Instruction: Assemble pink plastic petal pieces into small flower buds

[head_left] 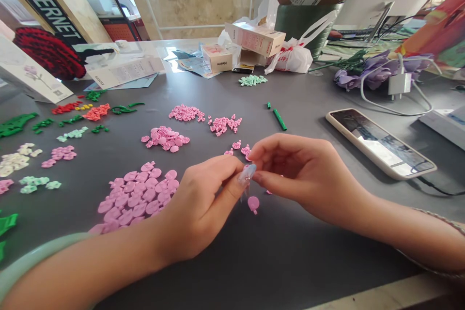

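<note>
Both hands meet over the dark grey table [290, 261]. My left hand [207, 203] is closed, thumb and forefinger pinched on a small pink piece that is mostly hidden by the fingertips. Close against it, my right hand [301, 169] is curled with thumb and forefinger at the same spot; what it grips, if anything, I cannot make out. Just below the fingers lies a round pink piece [253, 204] with a small tab. A few pink pieces [237, 145] lie behind the fingertips. Left of my left hand spreads a pile of large round pink pieces [140, 193].
Smaller pink heaps [187, 113] lie farther back. Green, red, white and mint pieces [36, 183] are sorted at left. A green stick [279, 119] lies beyond my right hand. At right are a phone [381, 143], a charger [399, 85] and purple flowers [378, 70]; boxes [256, 38] stand behind.
</note>
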Motion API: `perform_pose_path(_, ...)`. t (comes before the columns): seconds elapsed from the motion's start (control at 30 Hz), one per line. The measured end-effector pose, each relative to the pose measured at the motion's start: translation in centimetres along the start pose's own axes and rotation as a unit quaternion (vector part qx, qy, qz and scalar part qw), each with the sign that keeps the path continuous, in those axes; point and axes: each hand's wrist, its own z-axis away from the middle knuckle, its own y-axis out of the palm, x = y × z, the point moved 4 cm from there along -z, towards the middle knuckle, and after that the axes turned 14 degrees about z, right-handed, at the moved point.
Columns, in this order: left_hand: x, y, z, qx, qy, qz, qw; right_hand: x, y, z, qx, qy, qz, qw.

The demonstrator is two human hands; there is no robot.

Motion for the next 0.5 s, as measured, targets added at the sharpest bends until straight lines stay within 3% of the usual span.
perform_pose_path(0.17,-0.08,0.05,-0.05,0.012,0.022,-0.025,0.999,-0.01,0.17,0.04,0.044,0.000,0.009,0.999)
perform_pose_path(0.37,-0.30,0.05,-0.02,0.012,0.037,-0.045,0.998,0.01,0.10,0.03,0.039,-0.009,0.030,0.999)
perform_pose_path(0.5,-0.51,0.13,0.01,0.013,0.054,-0.075,0.996,-0.08,0.29,0.06,0.046,0.006,-0.011,0.999)
